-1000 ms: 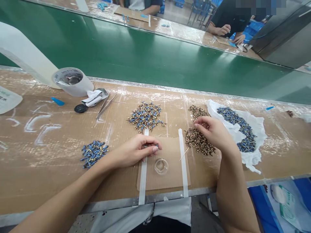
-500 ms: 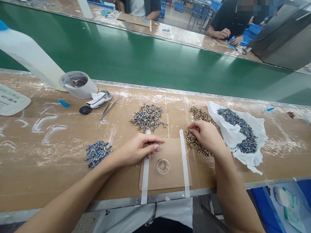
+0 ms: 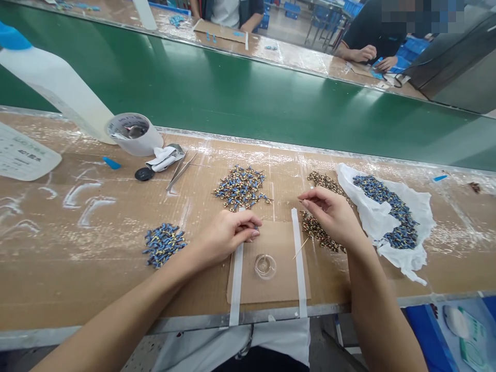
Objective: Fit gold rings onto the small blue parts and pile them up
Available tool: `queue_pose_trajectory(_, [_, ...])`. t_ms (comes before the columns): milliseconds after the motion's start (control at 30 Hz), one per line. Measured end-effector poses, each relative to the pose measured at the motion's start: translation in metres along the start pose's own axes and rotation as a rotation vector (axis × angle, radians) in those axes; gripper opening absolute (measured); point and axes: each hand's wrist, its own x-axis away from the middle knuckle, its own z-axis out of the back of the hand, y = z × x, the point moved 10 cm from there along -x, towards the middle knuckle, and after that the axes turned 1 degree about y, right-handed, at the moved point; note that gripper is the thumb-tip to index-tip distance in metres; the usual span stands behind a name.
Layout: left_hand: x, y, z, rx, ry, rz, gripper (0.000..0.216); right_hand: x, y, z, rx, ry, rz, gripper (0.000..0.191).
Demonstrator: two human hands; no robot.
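My left hand [image 3: 232, 232] is above the upper left of a taped cardboard mat [image 3: 251, 292], pinching a small blue piece [image 3: 256, 228] mostly hidden by the fingers. My right hand [image 3: 327, 209] is over a pile of small brass-coloured parts [image 3: 320, 230], thumb and forefinger closed on a tiny brass-coloured part [image 3: 300, 200]. A round clear dish [image 3: 265, 266] sits on the mat, below both hands. By the mat's right tape strip lies a thin wooden stick [image 3: 300, 248]. Beyond my left hand is a pile of blue-and-brass pieces [image 3: 240, 187].
Blue-and-yellow pieces [image 3: 163, 245] lie left; more blue pieces [image 3: 387, 206] rest on white paper [image 3: 422, 206]. Tweezers [image 3: 181, 171], a black cap [image 3: 144, 174], a white tape roll [image 3: 145, 142] and plastic bottles [image 3: 58, 82] stand back left. Two people work across the green belt [image 3: 232, 93].
My right hand has lifted up from the brass pile with a small part between its fingertips. The left fingers have curled in closer around the blue piece. The camera view has shifted slightly.
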Motion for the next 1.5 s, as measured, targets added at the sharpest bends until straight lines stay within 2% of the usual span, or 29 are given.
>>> queue_pose_trajectory(200, [-0.001,0.008,0.004,-0.043,0.013,-0.013,0.008,0.008,-0.014,-0.047,-0.465,-0.176,-0.117,0.015])
queue_pose_trajectory(333, [-0.002,0.011,0.005,-0.001,0.021,-0.008,0.008,0.013,-0.023,-0.070,-0.598,-0.243,-0.161,0.017])
queue_pose_trajectory(533, [-0.001,0.014,0.008,0.027,0.077,0.007,0.011,0.015,-0.023,-0.079,-0.623,-0.247,-0.199,0.018])
queue_pose_trajectory(867, [0.000,0.012,0.013,-0.187,0.181,-0.073,0.014,0.017,-0.021,-0.087,-0.558,-0.212,-0.178,0.016])
queue_pose_trajectory(1167, [-0.001,0.015,0.011,-0.119,0.157,-0.048,0.016,0.021,-0.023,-0.090,-0.520,-0.234,-0.159,0.015])
queue_pose_trajectory(1500, [0.000,0.017,0.005,-0.112,0.051,-0.060,0.018,0.024,-0.031,-0.096,-0.565,-0.296,-0.126,0.014])
